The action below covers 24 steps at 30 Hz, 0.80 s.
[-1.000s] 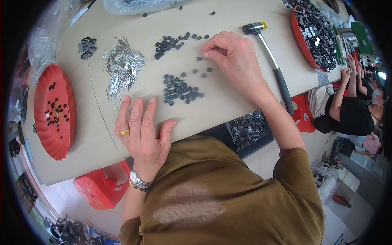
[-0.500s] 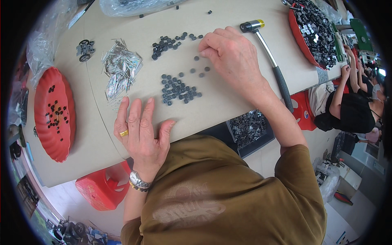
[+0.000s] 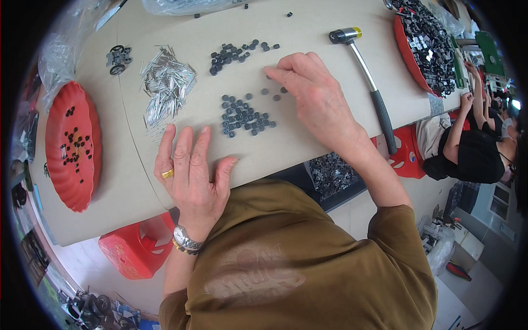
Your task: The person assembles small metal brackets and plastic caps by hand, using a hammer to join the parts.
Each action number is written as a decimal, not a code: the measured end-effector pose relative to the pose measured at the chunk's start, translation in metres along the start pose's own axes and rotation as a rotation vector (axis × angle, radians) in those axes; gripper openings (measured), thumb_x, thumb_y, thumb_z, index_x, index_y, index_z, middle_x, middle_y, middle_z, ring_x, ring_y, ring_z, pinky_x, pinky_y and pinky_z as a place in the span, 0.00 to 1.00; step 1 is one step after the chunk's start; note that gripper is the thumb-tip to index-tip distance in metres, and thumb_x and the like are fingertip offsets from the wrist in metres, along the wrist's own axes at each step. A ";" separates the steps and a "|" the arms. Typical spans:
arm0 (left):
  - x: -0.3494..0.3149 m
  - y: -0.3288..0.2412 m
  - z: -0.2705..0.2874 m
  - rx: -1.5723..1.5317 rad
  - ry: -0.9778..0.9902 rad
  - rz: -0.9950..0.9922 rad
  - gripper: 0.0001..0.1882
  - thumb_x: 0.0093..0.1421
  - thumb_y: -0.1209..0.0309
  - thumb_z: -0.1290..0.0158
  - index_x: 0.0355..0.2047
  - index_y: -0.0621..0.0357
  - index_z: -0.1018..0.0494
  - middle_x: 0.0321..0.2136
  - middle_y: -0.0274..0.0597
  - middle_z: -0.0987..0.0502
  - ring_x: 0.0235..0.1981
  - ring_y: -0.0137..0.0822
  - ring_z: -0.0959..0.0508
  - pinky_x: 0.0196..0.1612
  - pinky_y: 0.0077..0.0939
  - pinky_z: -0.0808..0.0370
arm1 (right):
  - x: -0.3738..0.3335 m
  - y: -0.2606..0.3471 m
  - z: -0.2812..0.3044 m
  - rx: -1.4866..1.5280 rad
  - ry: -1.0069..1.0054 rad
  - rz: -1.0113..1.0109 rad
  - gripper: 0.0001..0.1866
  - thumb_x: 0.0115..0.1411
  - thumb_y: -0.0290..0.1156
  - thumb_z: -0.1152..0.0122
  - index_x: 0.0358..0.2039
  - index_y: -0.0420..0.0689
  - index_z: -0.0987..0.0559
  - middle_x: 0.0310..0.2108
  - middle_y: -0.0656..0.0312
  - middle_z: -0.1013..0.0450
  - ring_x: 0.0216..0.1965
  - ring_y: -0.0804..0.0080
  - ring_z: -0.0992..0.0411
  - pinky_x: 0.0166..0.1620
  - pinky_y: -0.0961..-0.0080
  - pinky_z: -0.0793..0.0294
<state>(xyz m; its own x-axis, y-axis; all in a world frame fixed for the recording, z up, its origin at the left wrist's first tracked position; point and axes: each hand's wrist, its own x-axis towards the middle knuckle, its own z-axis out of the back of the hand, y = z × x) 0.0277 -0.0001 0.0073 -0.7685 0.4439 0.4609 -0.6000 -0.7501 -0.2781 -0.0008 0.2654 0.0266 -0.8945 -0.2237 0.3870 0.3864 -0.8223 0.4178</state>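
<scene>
My left hand lies palm down near the table's front edge, open, with fingers spread and nothing in it. The fingers of my right hand are curled and drawn together over the table; what they hold, if anything, is hidden. A small dark wheel shows partly beneath its fingertips. Left of this hand lies a cluster of small dark wheels, mostly flat, with a few loose ones beside it. Farther back is a looser group of black wheels. A pile of thin metal pins lies beyond my left fingertips.
A hammer lies right of my right hand. A red tray with small black parts stands at left, near a wheeled black assembly. A red bowl heaped with dark parts is at back right. A co-worker sits beyond.
My right hand has moved slightly nearer, from beside the far wheel group to over a loose wheel. My left hand stays in place; the whole view has shifted a little.
</scene>
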 end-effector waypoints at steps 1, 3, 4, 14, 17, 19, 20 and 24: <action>0.000 0.000 0.000 0.002 0.000 0.002 0.30 0.62 0.55 0.35 0.59 0.61 0.23 0.60 0.52 0.25 0.64 0.58 0.29 0.65 0.47 0.38 | -0.001 0.003 -0.001 -0.025 -0.007 0.005 0.20 0.51 0.16 0.39 0.47 0.36 0.17 0.40 0.60 0.27 0.44 0.61 0.29 0.45 0.70 0.22; 0.001 -0.001 0.002 0.013 0.016 0.012 0.30 0.62 0.56 0.35 0.59 0.61 0.23 0.60 0.52 0.25 0.65 0.58 0.30 0.66 0.47 0.38 | -0.002 0.013 -0.003 -0.050 -0.015 0.012 0.20 0.51 0.16 0.39 0.47 0.34 0.18 0.40 0.59 0.28 0.44 0.61 0.29 0.45 0.70 0.22; 0.001 -0.001 0.002 0.014 0.013 0.013 0.30 0.62 0.56 0.35 0.59 0.61 0.23 0.60 0.52 0.25 0.65 0.58 0.30 0.66 0.47 0.38 | -0.003 0.018 -0.004 -0.052 -0.007 -0.014 0.20 0.50 0.16 0.39 0.47 0.34 0.18 0.40 0.59 0.28 0.44 0.60 0.30 0.45 0.70 0.22; 0.000 0.000 0.004 -0.026 0.006 0.019 0.30 0.62 0.57 0.35 0.58 0.61 0.23 0.59 0.53 0.25 0.65 0.59 0.30 0.66 0.48 0.38 | 0.001 0.030 -0.002 0.066 -0.115 -0.121 0.20 0.52 0.13 0.41 0.47 0.38 0.17 0.38 0.53 0.25 0.39 0.53 0.25 0.44 0.64 0.23; 0.000 0.000 0.002 -0.028 0.010 0.014 0.29 0.62 0.57 0.35 0.58 0.61 0.23 0.59 0.53 0.25 0.65 0.59 0.30 0.66 0.48 0.38 | 0.023 -0.005 0.003 0.001 -0.158 -0.133 0.13 0.54 0.17 0.39 0.42 0.36 0.18 0.33 0.51 0.25 0.40 0.48 0.25 0.45 0.60 0.24; 0.001 -0.001 0.002 -0.025 0.009 0.010 0.29 0.62 0.57 0.35 0.58 0.62 0.23 0.59 0.53 0.25 0.65 0.59 0.30 0.66 0.48 0.38 | 0.037 -0.024 -0.001 -0.031 -0.167 -0.110 0.11 0.56 0.19 0.38 0.40 0.36 0.17 0.33 0.51 0.25 0.39 0.49 0.25 0.44 0.59 0.23; 0.000 -0.001 0.002 -0.022 0.006 0.013 0.29 0.62 0.57 0.35 0.58 0.62 0.23 0.59 0.53 0.25 0.65 0.59 0.30 0.66 0.48 0.38 | 0.040 -0.029 -0.002 -0.059 -0.172 -0.087 0.08 0.58 0.20 0.37 0.39 0.37 0.17 0.32 0.51 0.25 0.39 0.50 0.24 0.43 0.59 0.23; 0.000 -0.001 0.002 -0.026 0.001 0.021 0.30 0.62 0.57 0.35 0.58 0.62 0.23 0.59 0.53 0.25 0.65 0.59 0.30 0.66 0.48 0.38 | 0.045 -0.035 -0.004 -0.071 -0.089 -0.093 0.05 0.59 0.23 0.36 0.35 0.38 0.17 0.32 0.52 0.25 0.39 0.52 0.24 0.41 0.58 0.23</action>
<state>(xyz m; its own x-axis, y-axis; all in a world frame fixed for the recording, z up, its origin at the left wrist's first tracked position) 0.0287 0.0002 0.0096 -0.7814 0.4284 0.4537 -0.5889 -0.7466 -0.3093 -0.0554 0.2818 0.0256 -0.9012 -0.1003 0.4216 0.2832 -0.8727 0.3977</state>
